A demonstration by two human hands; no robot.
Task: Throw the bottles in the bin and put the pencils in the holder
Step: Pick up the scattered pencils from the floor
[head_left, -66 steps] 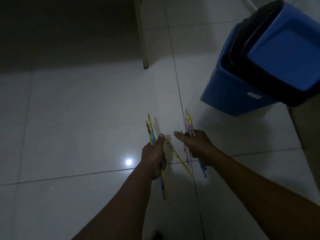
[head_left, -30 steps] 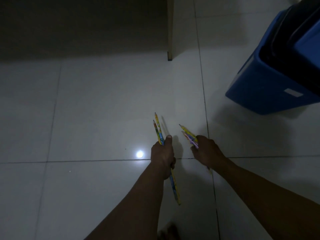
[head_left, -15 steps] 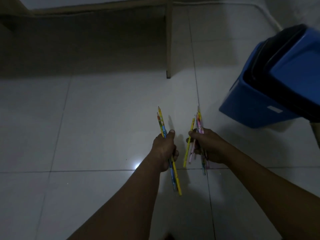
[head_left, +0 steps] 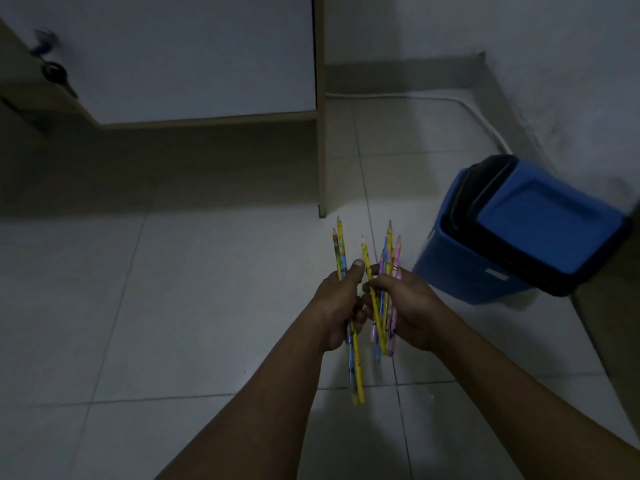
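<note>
Fingers (head_left: pixel 357 268) of the left hand (head_left: pixel 337 303) curl round two pencils (head_left: pixel 340 249) and the right hand (head_left: pixel 412 304) grips a bigger bunch (head_left: pixel 390 244), both held near the blue bin (head_left: pixel 457 271), so it's the pencil step, and next comes finding the holder, nowhere in view.

Open floor (head_left: pixel 173 306) on the left; bin (head_left: pixel 460 271) stands close right, desk leg (head_left: pixel 322 168) ahead

bin (head_left: pixel 460 271) right of pencils (head_left: pixel 388 247), desk (head_left: pixel 194 57) behind

A dim office-like room: tiled floor (head_left: pixel 173 306), desk (head_left: pixel 194 57), blue bin (head_left: pixel 460 271).
</note>
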